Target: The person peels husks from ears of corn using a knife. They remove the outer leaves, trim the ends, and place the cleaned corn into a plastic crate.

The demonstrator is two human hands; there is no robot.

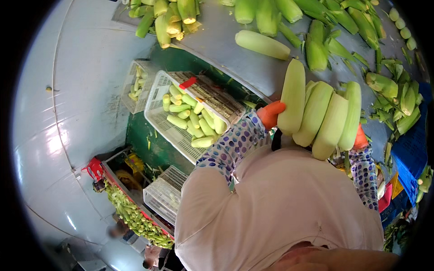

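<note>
Between my two orange-gloved hands is a row of trimmed corn ears (313, 111) in pale green inner husk, held side by side over the table edge. My left hand (271, 113) presses the outermost ear on the left, its thumb showing at that ear's side. At the other end, my right hand (360, 138) is mostly hidden behind the last ear. Just beyond them a single trimmed corn ear (262, 45) lies on the grey metal table (217, 37).
Untrimmed corn ears (268, 15) and loose husks (390, 108) lie across the table. Left of my arm stands a white plastic crate (156, 115) holding trimmed ears. Farther off are another crate (125, 91), a conveyor bearing corn (135, 213), and people, partly visible at lower left.
</note>
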